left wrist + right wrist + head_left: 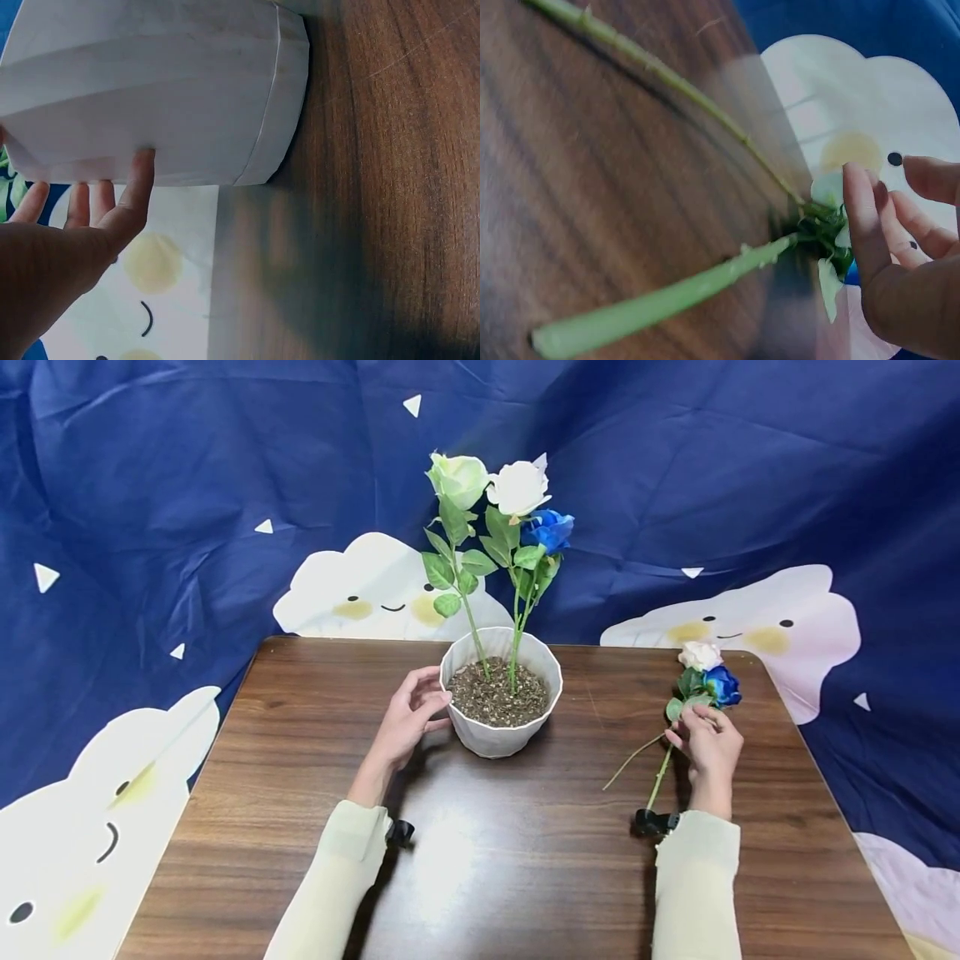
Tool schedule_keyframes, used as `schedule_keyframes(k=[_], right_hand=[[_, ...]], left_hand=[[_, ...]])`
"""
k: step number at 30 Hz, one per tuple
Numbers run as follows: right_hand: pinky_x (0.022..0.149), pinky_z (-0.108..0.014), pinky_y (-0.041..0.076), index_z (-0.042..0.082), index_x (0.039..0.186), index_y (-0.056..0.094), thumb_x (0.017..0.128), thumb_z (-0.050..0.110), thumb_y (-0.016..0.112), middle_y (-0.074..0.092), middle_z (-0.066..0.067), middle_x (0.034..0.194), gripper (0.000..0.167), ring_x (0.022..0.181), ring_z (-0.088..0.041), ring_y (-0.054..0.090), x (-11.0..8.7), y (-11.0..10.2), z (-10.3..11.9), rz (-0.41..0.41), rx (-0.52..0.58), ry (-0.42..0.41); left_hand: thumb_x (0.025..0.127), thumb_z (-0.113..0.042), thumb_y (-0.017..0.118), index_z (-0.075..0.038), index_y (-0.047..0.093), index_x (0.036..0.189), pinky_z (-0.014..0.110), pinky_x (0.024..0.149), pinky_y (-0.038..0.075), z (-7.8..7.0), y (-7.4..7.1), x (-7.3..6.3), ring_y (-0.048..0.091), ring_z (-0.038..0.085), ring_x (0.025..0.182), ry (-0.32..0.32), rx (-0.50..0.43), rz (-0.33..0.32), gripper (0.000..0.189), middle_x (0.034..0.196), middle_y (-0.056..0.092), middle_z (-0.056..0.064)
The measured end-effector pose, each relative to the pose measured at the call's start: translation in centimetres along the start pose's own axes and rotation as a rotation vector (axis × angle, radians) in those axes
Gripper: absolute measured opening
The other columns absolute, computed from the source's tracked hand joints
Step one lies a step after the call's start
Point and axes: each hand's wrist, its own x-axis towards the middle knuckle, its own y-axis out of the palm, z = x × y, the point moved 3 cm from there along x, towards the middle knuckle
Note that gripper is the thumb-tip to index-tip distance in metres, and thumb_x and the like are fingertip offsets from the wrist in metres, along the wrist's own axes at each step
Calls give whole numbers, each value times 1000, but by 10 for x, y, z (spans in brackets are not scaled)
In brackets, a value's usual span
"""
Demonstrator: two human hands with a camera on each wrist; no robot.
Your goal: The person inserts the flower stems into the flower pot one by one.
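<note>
In the head view, a white faceted pot (498, 739) of dark soil (495, 702) holds three upright artificial roses: a pale green rose (459, 481), a white rose (519, 487) and a blue rose (550, 531). My left hand (408, 714) touches the pot's left side, fingers spread; the left wrist view shows fingertips against its wall (187, 112). At the table's right lie a pale pink rose (700, 656) and another blue rose (722, 686). Over their leaves hovers my right hand (708, 745), fingers loosely bent. In the right wrist view its fingers (866, 225) stand apart beside the leaves and two stems (667, 304).
The brown wooden table (525, 877) has its far edge just behind the pot. Behind it hangs a dark blue cloth (300, 460) printed with smiling clouds and white triangles. Black wrist cameras are strapped on both sleeves, the right camera (655, 822) near the stem ends.
</note>
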Motion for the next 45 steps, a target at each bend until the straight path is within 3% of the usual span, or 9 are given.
schedule_keyframes(k=[5, 12, 19, 27, 32, 38, 42, 45], right_hand=[[62, -27, 62, 3, 113, 54, 94, -1, 67, 61, 2, 88, 23, 67, -11, 67, 3, -7, -4, 2, -62, 87], [61, -24, 61, 3, 111, 52, 91, 1, 71, 65, 3, 72, 28, 63, -7, 66, 8, -12, -16, -15, -185, 148], [57, -21, 60, 2, 107, 51, 85, -3, 77, 64, 6, 67, 34, 59, -4, 66, 11, -12, -22, -58, -268, 123], [57, -20, 59, 2, 107, 53, 91, -5, 67, 64, 5, 64, 23, 57, -4, 64, 15, -12, -24, -50, -302, 131], [57, -24, 60, 4, 108, 47, 94, -8, 61, 66, 1, 69, 24, 59, -9, 67, 12, -12, -21, -31, -165, 133], [66, -34, 63, 2, 104, 55, 90, -16, 65, 72, -10, 80, 25, 69, -19, 71, 11, -13, -21, 69, 193, 236], [73, -32, 63, -1, 93, 68, 93, -14, 62, 72, -12, 82, 14, 73, -21, 71, 12, -10, -22, 221, 353, 282], [75, -28, 62, -3, 92, 71, 99, -10, 53, 70, -12, 84, 20, 76, -21, 68, 13, -3, -23, 377, 470, 270]], left_hand=[[97, -3, 61, -1, 42, 145, 59, 92, 55, 1, 0, 0, 56, 21, 109, 1, -5, -5, 51, 135, 47, 24], [97, -2, 61, 0, 43, 144, 61, 93, 54, 1, -1, -1, 57, 23, 109, 9, -7, -11, 50, 136, 48, 25], [97, -3, 62, -1, 43, 144, 57, 91, 56, 1, 0, 0, 57, 20, 108, 5, 0, -9, 51, 134, 48, 23], [97, -2, 61, 0, 43, 144, 60, 93, 54, 2, -1, 0, 58, 19, 108, 7, -3, -10, 50, 135, 48, 23], [97, -1, 61, 0, 43, 144, 56, 92, 56, 2, 0, 0, 57, 20, 108, 6, -5, -11, 50, 135, 48, 23], [97, -1, 61, 0, 42, 144, 54, 91, 57, 2, 1, 1, 57, 21, 109, 8, -4, -9, 51, 135, 48, 24], [97, 0, 61, -1, 43, 144, 57, 92, 56, 3, 0, 1, 57, 21, 109, 11, -9, -5, 51, 134, 48, 24], [97, 0, 61, -2, 43, 144, 58, 92, 55, 2, 0, 1, 58, 20, 108, 11, -11, -6, 51, 133, 48, 24]])
